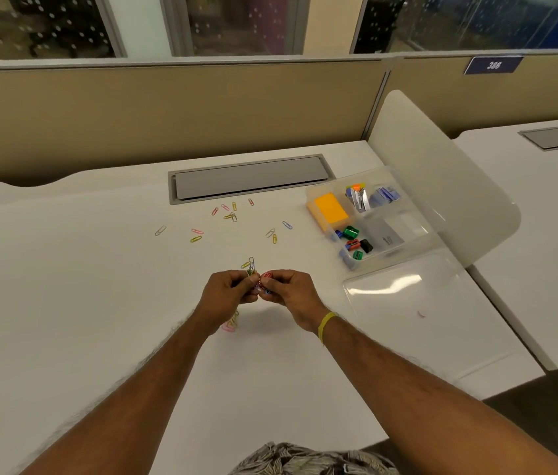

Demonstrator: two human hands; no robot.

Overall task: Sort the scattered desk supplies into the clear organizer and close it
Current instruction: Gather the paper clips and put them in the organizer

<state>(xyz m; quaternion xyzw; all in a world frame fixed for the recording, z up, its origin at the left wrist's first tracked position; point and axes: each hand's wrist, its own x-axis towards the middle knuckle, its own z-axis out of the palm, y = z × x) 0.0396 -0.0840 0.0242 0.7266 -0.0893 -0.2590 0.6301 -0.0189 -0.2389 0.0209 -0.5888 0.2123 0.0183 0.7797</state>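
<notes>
Sorting stood partly done: the clear plastic compartment organizer [309, 193] on the right of the white desk [99, 286] already held an orange sticky-note pad [330, 209] and small coloured sharpeners [351, 232], its transparent lid [407, 303] lying open. At the centre, the left hand [227, 293] and right hand [291, 293] met with fingers curled, pinching a bunch of coloured wire paper clips [252, 269]. Beyond them a dozen or so loose clips [233, 216] lay scattered, uncollected, and the lid was not yet closed
</notes>
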